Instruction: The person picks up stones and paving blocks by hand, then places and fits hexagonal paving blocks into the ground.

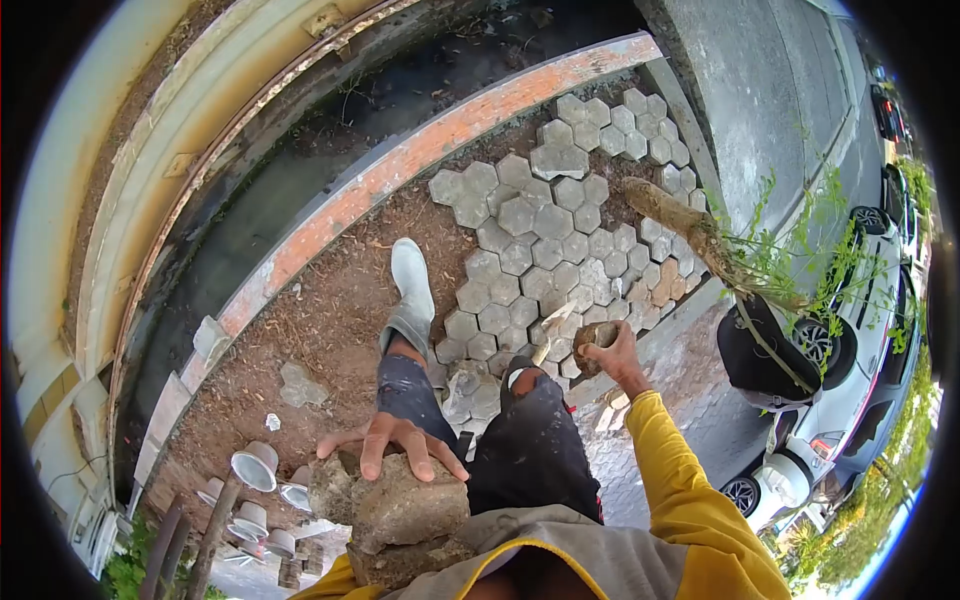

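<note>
Head view: the left hand (395, 440) has its fingers curled over rough grey-brown masonry blocks (410, 515), which lie stacked against the torso; support beneath them is hidden. The right hand (612, 362) grips a single chunky brown masonry piece (590, 347) by its near side, above grey hexagonal concrete pavers (530, 260).

Caution: the stacked blocks are irregular, and one hand spans their upper edge. Tilting the torso could let a block slide out, with the pale grey rubber boot (411, 272) and the legs exposed.

Caution: the brown piece appears held mainly by thumb and fingers; crumbling edges could break that grip.

Caution: the pavers end in a ragged edge beside bare brown soil (345, 335). Uneven footing there could cause a stumble under load.
</note>
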### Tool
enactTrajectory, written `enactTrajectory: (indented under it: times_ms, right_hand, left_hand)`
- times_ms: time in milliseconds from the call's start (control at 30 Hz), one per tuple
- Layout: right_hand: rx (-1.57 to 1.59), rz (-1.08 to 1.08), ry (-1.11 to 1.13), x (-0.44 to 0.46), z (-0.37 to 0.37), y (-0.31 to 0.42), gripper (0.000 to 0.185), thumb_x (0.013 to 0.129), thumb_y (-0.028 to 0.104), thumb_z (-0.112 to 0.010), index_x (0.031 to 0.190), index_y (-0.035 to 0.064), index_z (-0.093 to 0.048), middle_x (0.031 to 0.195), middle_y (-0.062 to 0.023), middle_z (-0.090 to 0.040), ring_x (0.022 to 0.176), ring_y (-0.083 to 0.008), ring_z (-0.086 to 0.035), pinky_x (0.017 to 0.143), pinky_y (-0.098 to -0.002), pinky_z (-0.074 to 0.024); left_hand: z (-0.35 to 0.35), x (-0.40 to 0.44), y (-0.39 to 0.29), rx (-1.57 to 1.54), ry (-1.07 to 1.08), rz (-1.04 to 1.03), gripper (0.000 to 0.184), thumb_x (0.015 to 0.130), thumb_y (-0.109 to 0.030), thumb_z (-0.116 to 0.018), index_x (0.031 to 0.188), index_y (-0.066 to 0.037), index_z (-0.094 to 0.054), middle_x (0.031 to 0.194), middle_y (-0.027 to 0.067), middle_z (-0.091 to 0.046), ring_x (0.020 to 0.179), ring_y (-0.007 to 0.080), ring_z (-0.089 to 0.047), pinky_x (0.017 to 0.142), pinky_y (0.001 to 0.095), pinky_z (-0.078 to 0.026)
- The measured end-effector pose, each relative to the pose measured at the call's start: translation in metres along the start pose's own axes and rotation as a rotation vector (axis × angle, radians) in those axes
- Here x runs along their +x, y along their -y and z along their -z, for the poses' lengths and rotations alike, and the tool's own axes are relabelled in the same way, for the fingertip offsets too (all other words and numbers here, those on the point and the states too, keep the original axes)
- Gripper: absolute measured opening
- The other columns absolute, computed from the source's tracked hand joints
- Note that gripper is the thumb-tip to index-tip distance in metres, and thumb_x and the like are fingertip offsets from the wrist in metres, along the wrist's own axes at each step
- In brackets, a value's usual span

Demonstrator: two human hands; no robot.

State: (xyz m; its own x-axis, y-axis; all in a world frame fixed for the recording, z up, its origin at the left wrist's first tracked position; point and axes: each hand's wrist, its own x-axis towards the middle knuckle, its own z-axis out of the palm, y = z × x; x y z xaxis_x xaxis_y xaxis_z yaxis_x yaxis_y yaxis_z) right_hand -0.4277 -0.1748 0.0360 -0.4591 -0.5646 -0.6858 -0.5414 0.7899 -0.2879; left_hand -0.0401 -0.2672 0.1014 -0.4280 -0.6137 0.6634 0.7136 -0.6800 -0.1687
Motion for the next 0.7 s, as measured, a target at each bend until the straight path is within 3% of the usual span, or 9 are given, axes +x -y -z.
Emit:
enactTrajectory:
  times_ms: [67, 200, 333, 467, 600, 700]
  right_hand:
    - [-0.078, -0.036, 0.028, -0.005, 0.003, 0.015, 0.1, 0.055, 0.043, -0.088, 0.131, -0.0053, -0.045, 0.125, -0.0234, -0.05, 0.119, -0.0378, -0.05, 0.104, -0.0423, -0.0431]
    - [-0.222, 0.072, 0.023, 0.017, 0.002, 0.068, 0.095, 0.052, 0.043, -0.089, 0.128, -0.0012, -0.051, 0.119, -0.0211, -0.057, 0.113, -0.0357, -0.055, 0.1, -0.0417, -0.0466]
    - [-0.23, 0.256, -0.023, 0.081, -0.007, 0.113, 0.09, 0.056, 0.034, -0.085, 0.134, 0.0044, -0.051, 0.121, -0.0205, -0.053, 0.115, -0.0391, -0.056, 0.099, -0.044, -0.0491]
    - [-0.257, 0.323, -0.092, 0.176, -0.018, 0.163, 0.089, 0.056, 0.032, -0.083, 0.135, 0.0043, -0.052, 0.126, -0.0206, -0.05, 0.12, -0.04, -0.053, 0.103, -0.0445, -0.0465]
    - [-0.339, 0.407, -0.243, 0.303, -0.051, 0.184, 0.092, 0.057, 0.032, -0.086, 0.14, 0.014, -0.052, 0.132, -0.0227, -0.046, 0.124, -0.0407, -0.05, 0.106, -0.0443, -0.0461]
    - [-0.346, 0.429, -0.253, 0.381, -0.073, 0.191, 0.092, 0.058, 0.033, -0.087, 0.141, 0.013, -0.051, 0.132, -0.0242, -0.046, 0.124, -0.0412, -0.05, 0.106, -0.0441, -0.0462]
  left_hand:
    - [-0.006, -0.004, -0.036, 0.094, -0.039, 0.028, 0.072, 0.083, -0.073, -0.055, 0.136, -0.024, -0.061, 0.15, 0.0258, -0.041, 0.141, 0.0576, -0.027, 0.109, 0.0738, -0.028]
    - [-0.008, 0.004, -0.09, -0.006, -0.059, 0.047, 0.064, 0.085, -0.066, -0.061, 0.134, -0.026, -0.062, 0.153, 0.0175, -0.04, 0.144, 0.0566, -0.022, 0.108, 0.0786, -0.026]
    - [0.0, -0.002, -0.107, -0.037, -0.189, 0.07, 0.061, 0.086, -0.063, -0.063, 0.133, -0.026, -0.063, 0.153, 0.0148, -0.04, 0.146, 0.0564, -0.018, 0.106, 0.0805, -0.027]
    - [0.059, -0.007, -0.084, -0.069, -0.136, -0.021, 0.062, 0.088, -0.066, -0.059, 0.137, -0.027, -0.059, 0.155, 0.0143, -0.038, 0.146, 0.0563, -0.017, 0.107, 0.079, -0.028]
    - [0.127, -0.06, -0.087, -0.012, -0.05, -0.036, 0.065, 0.09, -0.069, -0.052, 0.143, -0.031, -0.051, 0.157, 0.0118, -0.033, 0.146, 0.0552, -0.016, 0.109, 0.0774, -0.029]
    - [0.172, -0.084, -0.092, -0.008, -0.104, -0.036, 0.057, 0.094, -0.062, -0.052, 0.14, -0.03, -0.054, 0.159, 0.0111, -0.032, 0.148, 0.0521, -0.015, 0.11, 0.0781, -0.027]
